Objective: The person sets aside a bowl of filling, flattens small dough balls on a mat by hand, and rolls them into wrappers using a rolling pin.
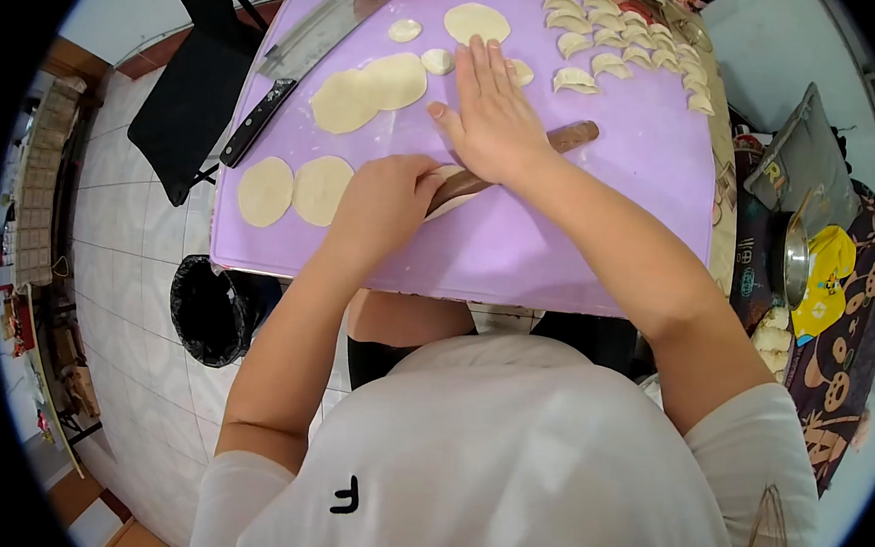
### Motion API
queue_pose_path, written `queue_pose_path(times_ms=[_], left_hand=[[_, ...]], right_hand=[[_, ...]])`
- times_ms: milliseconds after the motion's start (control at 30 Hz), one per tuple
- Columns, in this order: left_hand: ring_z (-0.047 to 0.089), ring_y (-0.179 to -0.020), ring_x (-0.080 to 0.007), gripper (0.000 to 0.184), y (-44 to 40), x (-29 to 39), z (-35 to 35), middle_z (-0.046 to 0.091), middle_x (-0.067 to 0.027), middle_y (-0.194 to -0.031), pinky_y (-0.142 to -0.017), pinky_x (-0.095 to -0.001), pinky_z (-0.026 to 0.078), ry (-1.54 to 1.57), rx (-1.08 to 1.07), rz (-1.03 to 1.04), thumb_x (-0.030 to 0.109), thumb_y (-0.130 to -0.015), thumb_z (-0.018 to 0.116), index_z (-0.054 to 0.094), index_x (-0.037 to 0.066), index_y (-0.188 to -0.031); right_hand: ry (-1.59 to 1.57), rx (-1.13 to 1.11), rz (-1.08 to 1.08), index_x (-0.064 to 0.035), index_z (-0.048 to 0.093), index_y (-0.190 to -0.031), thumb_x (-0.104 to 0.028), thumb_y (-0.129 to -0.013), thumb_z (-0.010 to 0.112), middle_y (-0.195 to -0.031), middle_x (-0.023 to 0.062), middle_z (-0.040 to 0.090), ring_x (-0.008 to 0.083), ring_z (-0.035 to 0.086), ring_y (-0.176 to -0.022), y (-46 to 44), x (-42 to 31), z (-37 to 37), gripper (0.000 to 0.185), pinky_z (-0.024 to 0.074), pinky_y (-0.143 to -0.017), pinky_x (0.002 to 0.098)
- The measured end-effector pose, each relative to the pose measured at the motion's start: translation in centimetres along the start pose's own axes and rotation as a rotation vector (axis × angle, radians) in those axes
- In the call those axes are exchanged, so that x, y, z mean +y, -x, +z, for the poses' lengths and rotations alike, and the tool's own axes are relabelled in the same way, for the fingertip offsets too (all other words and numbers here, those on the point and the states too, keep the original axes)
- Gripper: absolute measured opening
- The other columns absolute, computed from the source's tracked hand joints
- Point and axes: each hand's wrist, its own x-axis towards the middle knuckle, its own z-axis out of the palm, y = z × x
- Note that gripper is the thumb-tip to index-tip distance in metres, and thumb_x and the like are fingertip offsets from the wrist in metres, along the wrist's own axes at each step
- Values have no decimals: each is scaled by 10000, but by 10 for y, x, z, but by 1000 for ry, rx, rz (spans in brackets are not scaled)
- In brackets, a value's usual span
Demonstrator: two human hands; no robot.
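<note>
My right hand lies with its palm across a brown wooden rolling pin, fingers stretched forward. Under the near part of the pin is a dough round, mostly hidden. My left hand is closed at the left edge of that round, beside the pin's near end; its fingertips are partly hidden. Beyond my right fingertips rests a flat dough wrapper, with a small dough piece to their left. More rolled wrappers lie to the left of my left hand, two others overlapping farther up.
A purple mat covers the table. Several folded dumplings stand in rows at the far right. A cleaver with a black handle lies along the left edge. On the floor are a black-lined bin and a black chair.
</note>
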Motion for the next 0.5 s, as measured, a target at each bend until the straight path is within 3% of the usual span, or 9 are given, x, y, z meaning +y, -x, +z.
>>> queue_pose_path(times_ms=[67, 233, 367, 500], left_hand=[[617, -687, -218, 200, -9, 6, -8, 667, -123, -784, -653, -342, 482, -23, -159, -42, 155, -850, 624, 660, -6, -962], [637, -721, -210, 203, -2, -10, 3, 679, -136, -807, -670, -349, 489, 219, -33, -133, 165, -852, 635, 662, -7, -956], [623, -699, -207, 204, 12, -1, 4, 687, -140, -824, -666, -343, 490, 277, 20, -94, 170, -853, 647, 666, -7, -953], [611, -664, -202, 190, -5, 1, -3, 697, -136, -839, -647, -347, 491, 68, -46, -48, 151, -868, 639, 668, -11, -964]], right_hand=[[15, -69, -19, 85, 268, -1447, -441, -910, 551, -1487, 329, 282, 466, 280, -1394, 11, -1, -8, 803, 257, -1122, 543], [147, -411, -53, 56, 280, -1454, -454, -930, 514, -1483, 331, 286, 456, 290, -1392, 96, -28, -84, 767, 249, -1114, 572], [45, -287, 25, 47, 284, -1456, -491, -947, 468, -1501, 318, 268, 451, 255, -1409, 38, -12, -36, 763, 223, -1124, 583], [-34, -85, 50, 67, 240, -1464, -456, -960, 456, -1502, 332, 247, 465, 239, -1410, 0, 2, -1, 757, 218, -1129, 580]])
